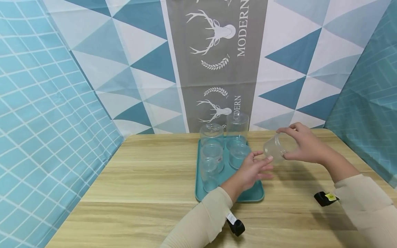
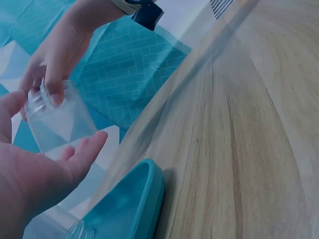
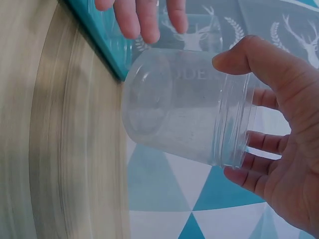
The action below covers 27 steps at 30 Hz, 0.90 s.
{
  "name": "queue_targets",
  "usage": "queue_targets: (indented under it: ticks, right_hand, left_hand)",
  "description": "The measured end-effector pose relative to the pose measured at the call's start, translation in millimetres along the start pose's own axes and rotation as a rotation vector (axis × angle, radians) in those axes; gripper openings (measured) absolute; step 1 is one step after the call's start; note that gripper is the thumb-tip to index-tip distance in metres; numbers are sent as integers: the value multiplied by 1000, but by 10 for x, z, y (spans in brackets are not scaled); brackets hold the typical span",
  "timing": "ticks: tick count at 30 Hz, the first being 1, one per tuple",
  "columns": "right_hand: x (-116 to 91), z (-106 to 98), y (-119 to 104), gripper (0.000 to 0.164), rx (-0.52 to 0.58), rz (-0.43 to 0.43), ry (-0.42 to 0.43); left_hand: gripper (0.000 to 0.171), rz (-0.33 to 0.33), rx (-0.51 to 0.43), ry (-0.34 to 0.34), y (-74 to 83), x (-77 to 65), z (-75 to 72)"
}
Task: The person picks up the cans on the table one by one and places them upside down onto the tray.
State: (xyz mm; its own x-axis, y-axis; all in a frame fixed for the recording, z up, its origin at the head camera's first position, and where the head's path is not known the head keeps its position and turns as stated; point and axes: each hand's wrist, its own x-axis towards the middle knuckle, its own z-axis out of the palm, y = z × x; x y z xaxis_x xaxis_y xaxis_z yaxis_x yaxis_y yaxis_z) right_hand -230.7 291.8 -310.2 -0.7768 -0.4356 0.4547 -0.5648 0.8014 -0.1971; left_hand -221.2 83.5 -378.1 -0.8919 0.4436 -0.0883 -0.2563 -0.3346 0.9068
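My right hand (image 1: 305, 144) grips a clear plastic jar (image 1: 273, 147) by its threaded mouth end, above the table right of the tray. The right wrist view shows the jar (image 3: 174, 109) tilted on its side, thumb and fingers around the ridged rim, its base toward my left hand. My left hand (image 1: 248, 172) is just beside the jar with fingers extended; the left wrist view shows its fingers (image 2: 89, 149) close to the jar (image 2: 65, 119). Whether they touch it is hard to tell. Under and beyond the left hand lies a teal tray (image 1: 227, 172).
Several clear containers stand on the tray: a tall one (image 1: 237, 125) at back right, another (image 1: 212, 132) at back left, a short one (image 1: 238, 158) and a small front one (image 1: 209, 175). The wooden table (image 1: 149, 179) meets patterned cloth (image 1: 149, 65) behind.
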Motion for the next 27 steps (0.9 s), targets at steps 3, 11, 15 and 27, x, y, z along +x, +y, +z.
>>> queue_targets:
  ticks: [3, 11, 15, 27]
  right_hand:
    - [-35, -8, -20, 69, 1, -40, 45]
    - [-133, -56, -89, 75, 7, -70, 89]
    - [-187, -74, -151, 79, 35, -96, 115]
    - [-301, -55, -374, 84, -8, -252, 172]
  left_hand:
    - [54, -12, -29, -20, 11, -18, -2]
    - [62, -32, -132, -34, 22, -46, -33]
    - [59, -44, -159, -53, 23, -39, -61]
    - [45, -36, -250, -84, 49, -28, -141]
